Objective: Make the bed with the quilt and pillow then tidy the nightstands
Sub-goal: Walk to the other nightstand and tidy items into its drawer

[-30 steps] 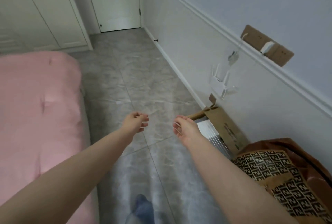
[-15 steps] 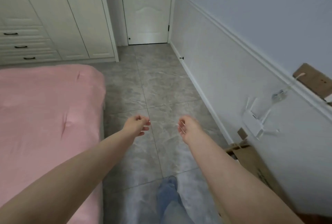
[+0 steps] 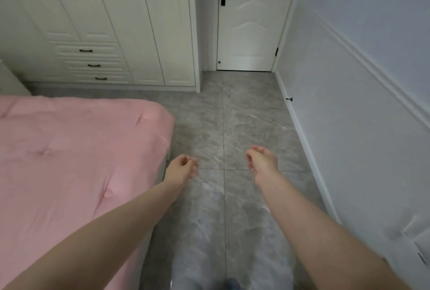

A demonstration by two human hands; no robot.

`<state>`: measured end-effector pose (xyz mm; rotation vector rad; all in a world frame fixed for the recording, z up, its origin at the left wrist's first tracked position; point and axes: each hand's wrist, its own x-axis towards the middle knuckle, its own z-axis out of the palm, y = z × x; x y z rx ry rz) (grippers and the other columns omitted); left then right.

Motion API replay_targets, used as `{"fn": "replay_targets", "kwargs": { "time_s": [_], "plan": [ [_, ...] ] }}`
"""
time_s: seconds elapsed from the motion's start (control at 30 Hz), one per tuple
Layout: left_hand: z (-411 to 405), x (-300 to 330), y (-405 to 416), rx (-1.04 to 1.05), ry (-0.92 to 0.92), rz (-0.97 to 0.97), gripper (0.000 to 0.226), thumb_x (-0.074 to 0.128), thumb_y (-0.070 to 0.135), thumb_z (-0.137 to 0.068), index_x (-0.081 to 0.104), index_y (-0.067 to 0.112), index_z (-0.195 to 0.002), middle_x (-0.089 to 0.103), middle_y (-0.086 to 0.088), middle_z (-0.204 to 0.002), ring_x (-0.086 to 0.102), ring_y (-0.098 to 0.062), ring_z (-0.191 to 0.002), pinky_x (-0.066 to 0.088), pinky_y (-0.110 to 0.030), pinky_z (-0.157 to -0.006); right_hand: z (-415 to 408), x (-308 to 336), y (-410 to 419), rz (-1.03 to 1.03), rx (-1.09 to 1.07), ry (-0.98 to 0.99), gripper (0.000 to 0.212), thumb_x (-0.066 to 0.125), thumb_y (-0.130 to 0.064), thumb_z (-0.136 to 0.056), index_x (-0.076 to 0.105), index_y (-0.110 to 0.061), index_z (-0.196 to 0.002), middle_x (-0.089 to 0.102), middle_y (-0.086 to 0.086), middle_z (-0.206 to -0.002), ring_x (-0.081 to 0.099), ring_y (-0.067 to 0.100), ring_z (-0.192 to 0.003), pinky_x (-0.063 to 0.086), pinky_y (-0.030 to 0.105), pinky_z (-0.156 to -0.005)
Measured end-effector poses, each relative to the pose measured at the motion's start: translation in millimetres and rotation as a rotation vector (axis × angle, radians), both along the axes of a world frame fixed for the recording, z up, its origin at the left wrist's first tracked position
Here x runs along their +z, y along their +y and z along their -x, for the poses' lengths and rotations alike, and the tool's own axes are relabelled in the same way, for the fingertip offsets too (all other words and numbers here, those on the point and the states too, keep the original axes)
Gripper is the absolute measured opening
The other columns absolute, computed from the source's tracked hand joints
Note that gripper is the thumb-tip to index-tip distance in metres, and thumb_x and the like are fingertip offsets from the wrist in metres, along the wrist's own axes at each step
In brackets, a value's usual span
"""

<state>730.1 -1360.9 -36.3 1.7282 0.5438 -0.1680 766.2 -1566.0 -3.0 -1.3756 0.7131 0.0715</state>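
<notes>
A pink quilt (image 3: pixel 69 154) lies spread over the bed on the left, its corner reaching toward the floor aisle. My left hand (image 3: pixel 180 168) hangs just off the bed's right edge, fingers loosely curled, holding nothing. My right hand (image 3: pixel 261 160) is out over the grey floor tiles, palm turned up, fingers relaxed and empty. No pillow or nightstand top is plainly in view.
A white wardrobe (image 3: pixel 104 22) with three drawers stands beyond the bed. A closed white door (image 3: pixel 249 29) with a black handle is at the far end of the tiled aisle (image 3: pixel 232 122). The wall (image 3: pixel 349 103) runs along the right, with a white device (image 3: pixel 416 236) low down.
The view has swung up and left: the cardboard box, patterned fabric and wall sockets on the right have left the frame, the wardrobe and door came in. Both hands stay out front, empty.
</notes>
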Motion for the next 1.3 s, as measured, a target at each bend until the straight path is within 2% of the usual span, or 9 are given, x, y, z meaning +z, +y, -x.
{"fn": "replay_targets", "kwargs": {
  "time_s": [0.1,0.27,0.43,0.57,0.67,0.8,0.9,1.07,1.3],
  "plan": [
    [-48,-5,12,0.007,-0.077,-0.07,0.019,0.054,0.019,-0.095,0.058,0.017,-0.076,0.065,0.0,-0.072,0.058,-0.018,-0.063,0.044,-0.021,-0.052,-57,-1,28,-0.075,0.098,0.011,0.02,0.057,0.006,-0.084,0.061,-0.014,-0.087,0.057,0.006,-0.064,0.049,0.014,-0.053,0.039,0.025,-0.051],
    [-162,-14,40,0.037,-0.125,-0.02,0.024,0.049,0.004,-0.097,0.052,0.014,-0.076,0.056,-0.003,-0.069,0.048,-0.012,-0.056,0.037,-0.008,-0.039,-162,-12,69,-0.097,0.148,0.026,0.019,0.059,0.004,-0.084,0.062,-0.014,-0.085,0.059,0.005,-0.068,0.053,0.013,-0.058,0.043,0.025,-0.054],
    [-250,-14,80,0.048,-0.141,-0.037,0.025,0.051,0.004,-0.095,0.055,0.019,-0.075,0.06,-0.003,-0.071,0.051,-0.012,-0.056,0.039,-0.01,-0.043,-245,-9,94,-0.077,0.154,0.046,0.02,0.06,0.005,-0.084,0.061,-0.016,-0.085,0.059,0.004,-0.067,0.053,0.012,-0.058,0.04,0.023,-0.054],
    [-321,-10,110,0.057,-0.14,-0.054,0.027,0.055,0.005,-0.092,0.054,0.02,-0.07,0.064,-0.007,-0.075,0.057,-0.023,-0.07,0.044,-0.027,-0.061,-312,-1,113,-0.031,0.208,0.012,0.02,0.061,0.003,-0.083,0.064,-0.017,-0.083,0.062,0.004,-0.07,0.056,0.012,-0.061,0.044,0.024,-0.057],
    [-373,-3,118,0.084,-0.1,-0.033,0.019,0.054,0.008,-0.093,0.056,0.015,-0.076,0.063,-0.008,-0.08,0.057,-0.02,-0.068,0.044,-0.022,-0.055,-364,3,121,-0.01,0.2,-0.005,0.02,0.062,0.003,-0.083,0.065,-0.017,-0.081,0.061,0.004,-0.069,0.055,0.012,-0.06,0.044,0.025,-0.058],
    [-430,-1,112,-0.147,-0.097,0.001,0.015,0.054,0.004,-0.093,0.057,0.015,-0.084,0.062,-0.004,-0.082,0.055,-0.012,-0.062,0.04,-0.009,-0.047,-429,1,126,0.013,0.214,-0.021,0.018,0.063,0.003,-0.084,0.065,-0.014,-0.084,0.062,0.003,-0.07,0.056,0.011,-0.061,0.044,0.023,-0.059],
    [-483,-3,113,-0.224,-0.081,-0.006,0.01,0.056,0.009,-0.094,0.058,0.017,-0.089,0.062,-0.002,-0.087,0.059,-0.012,-0.068,0.042,-0.018,-0.058,-489,-8,126,0.05,0.248,0.01,0.015,0.064,0.0,-0.084,0.066,-0.015,-0.088,0.063,0.002,-0.07,0.057,0.01,-0.061,0.044,0.023,-0.058],
    [-592,-6,128,-0.075,-0.037,0.054,0.006,0.059,0.011,-0.092,0.06,0.016,-0.095,0.064,0.0,-0.089,0.061,-0.014,-0.07,0.042,-0.024,-0.061,-608,-11,131,0.161,0.362,-0.012,0.02,0.064,-0.001,-0.083,0.065,-0.02,-0.076,0.062,0.001,-0.066,0.056,0.012,-0.061,0.04,0.022,-0.051],
    [-708,3,181,0.108,-0.035,0.007,0.009,0.06,0.013,-0.093,0.061,0.011,-0.101,0.062,-0.001,-0.093,0.063,-0.015,-0.072,0.044,-0.026,-0.062,-757,3,192,0.238,0.551,-0.037,0.019,0.068,-0.004,-0.075,0.067,-0.022,-0.072,0.065,0.0,-0.07,0.055,0.012,-0.062,0.045,0.025,-0.061]
  ]
}}
